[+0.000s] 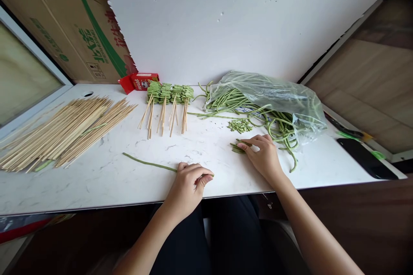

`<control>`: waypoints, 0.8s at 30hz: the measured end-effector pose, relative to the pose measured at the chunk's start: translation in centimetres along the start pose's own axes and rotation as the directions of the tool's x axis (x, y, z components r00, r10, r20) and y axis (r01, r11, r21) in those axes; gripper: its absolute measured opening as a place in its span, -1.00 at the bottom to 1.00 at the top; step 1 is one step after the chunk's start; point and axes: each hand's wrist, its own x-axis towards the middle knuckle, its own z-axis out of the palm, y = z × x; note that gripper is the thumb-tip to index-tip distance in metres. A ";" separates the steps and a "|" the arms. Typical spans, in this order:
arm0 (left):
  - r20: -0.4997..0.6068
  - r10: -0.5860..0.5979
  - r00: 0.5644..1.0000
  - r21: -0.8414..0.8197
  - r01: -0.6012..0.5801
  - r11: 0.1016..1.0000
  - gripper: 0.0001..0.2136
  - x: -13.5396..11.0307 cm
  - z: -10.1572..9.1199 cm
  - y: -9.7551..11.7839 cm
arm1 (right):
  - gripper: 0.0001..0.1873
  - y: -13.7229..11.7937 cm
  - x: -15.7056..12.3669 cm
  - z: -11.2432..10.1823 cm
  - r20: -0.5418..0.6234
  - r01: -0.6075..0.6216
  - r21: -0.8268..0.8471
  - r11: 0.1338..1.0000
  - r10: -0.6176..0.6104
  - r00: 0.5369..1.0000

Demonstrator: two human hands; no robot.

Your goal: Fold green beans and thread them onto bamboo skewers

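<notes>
Pinching one long green bean (148, 163) near its right end, the left hand (190, 180) rests over the front part of the white table (112, 189). The bean's long axis runs leftward from that hand, roughly along the table's front edge and angling slightly away, so its free length points away from the right hand (264, 154). The hands are well apart; the right one has thumb and fingers at a few cut bean pieces (237, 148), though I cannot tell whether it grips them or just touches them. Behind it, a clear plastic bag (274, 88) lies on its side, full of long beans (226, 99) that spill from its opening. Near the back wall sits a small red box (145, 80), contents hidden, beside beans threaded on sticks (166, 92).
</notes>
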 end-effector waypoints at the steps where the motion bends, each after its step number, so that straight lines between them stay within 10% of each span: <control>1: -0.004 -0.002 1.000 -0.002 0.002 1.000 -0.83 0.0 0.0 0.0 | -0.59 0.3 0.0 0.1 0.019 -0.004 -0.007 1.000 0.004 1.000; 11: -0.041 0.010 0.999 0.026 -0.008 1.000 -0.83 -0.3 0.2 -0.1 | -0.59 -2.1 -0.2 -0.1 0.013 0.001 0.095 0.995 -0.003 1.000; 24: -0.145 -0.025 0.989 -0.152 0.003 0.988 -0.65 0.1 1.1 -1.2 | -0.74 -8.8 -2.8 -0.2 0.350 0.011 0.530 0.848 -0.231 0.908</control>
